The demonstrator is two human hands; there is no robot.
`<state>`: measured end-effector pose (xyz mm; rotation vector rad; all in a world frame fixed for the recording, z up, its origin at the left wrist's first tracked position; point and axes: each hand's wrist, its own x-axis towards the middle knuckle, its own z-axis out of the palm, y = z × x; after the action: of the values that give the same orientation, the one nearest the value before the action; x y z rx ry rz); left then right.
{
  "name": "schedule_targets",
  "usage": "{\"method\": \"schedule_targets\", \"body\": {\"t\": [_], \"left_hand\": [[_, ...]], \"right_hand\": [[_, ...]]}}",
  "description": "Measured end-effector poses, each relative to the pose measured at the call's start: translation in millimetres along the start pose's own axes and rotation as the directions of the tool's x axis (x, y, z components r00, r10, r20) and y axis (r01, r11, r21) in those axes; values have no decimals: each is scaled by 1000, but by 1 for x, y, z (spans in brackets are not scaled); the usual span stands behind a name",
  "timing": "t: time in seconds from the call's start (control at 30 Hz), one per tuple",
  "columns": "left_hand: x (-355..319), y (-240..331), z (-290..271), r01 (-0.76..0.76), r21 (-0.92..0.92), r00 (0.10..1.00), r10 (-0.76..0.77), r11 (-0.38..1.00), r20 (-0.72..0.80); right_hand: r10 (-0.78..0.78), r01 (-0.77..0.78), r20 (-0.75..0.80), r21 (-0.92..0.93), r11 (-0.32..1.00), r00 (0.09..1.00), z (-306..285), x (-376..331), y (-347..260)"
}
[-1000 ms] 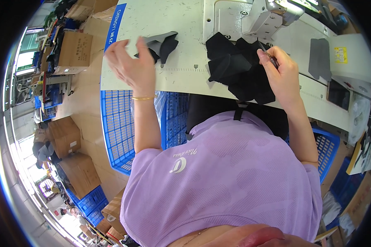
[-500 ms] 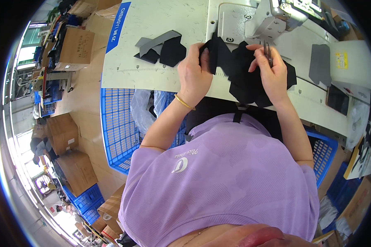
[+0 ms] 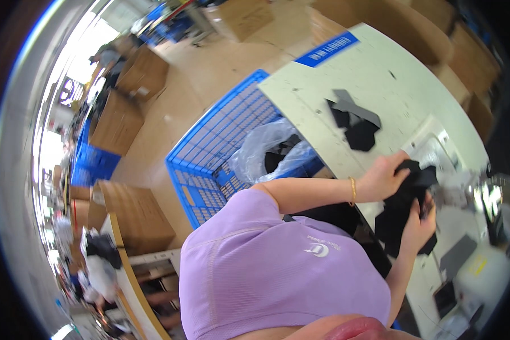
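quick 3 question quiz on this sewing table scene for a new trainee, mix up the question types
1. True or false: both hands are on the black fabric piece.
2. What sits on the left wrist? A) a watch B) a gold bracelet C) a glove
3. What lies in the blue crate beside the table?

Key
1. True: the left hand and right hand both grip it.
2. B
3. A clear plastic bag with dark pieces inside.
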<state>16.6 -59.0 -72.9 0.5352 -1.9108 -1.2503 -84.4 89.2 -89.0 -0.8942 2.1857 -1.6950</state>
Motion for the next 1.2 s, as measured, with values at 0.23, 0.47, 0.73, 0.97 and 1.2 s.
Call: {"method": "schedule_targets", "body": {"t": [0.23, 0.47, 0.73, 0.97, 1.2], "left_hand": [[27, 20, -39, 484, -326, 855, -360, 812, 373], [30, 50, -50, 401, -166, 700, -185, 901, 689], [27, 59, -15, -463, -17, 876, 461, 886, 140], [25, 76, -20, -213, -94, 794, 228, 972, 564], [26, 84, 16, -508, 158, 645, 252, 847, 721]], "right_hand": [[-55, 8, -80, -494, 870, 995, -11, -2, -58], [-303, 382, 295, -261, 887, 906, -43, 7, -69], [-114, 132, 86, -240, 962, 990, -51, -16, -73], [44, -60, 100, 166, 984, 994, -33, -19, -85], [125, -115, -53, 164, 980, 991, -41, -33, -67]]}}
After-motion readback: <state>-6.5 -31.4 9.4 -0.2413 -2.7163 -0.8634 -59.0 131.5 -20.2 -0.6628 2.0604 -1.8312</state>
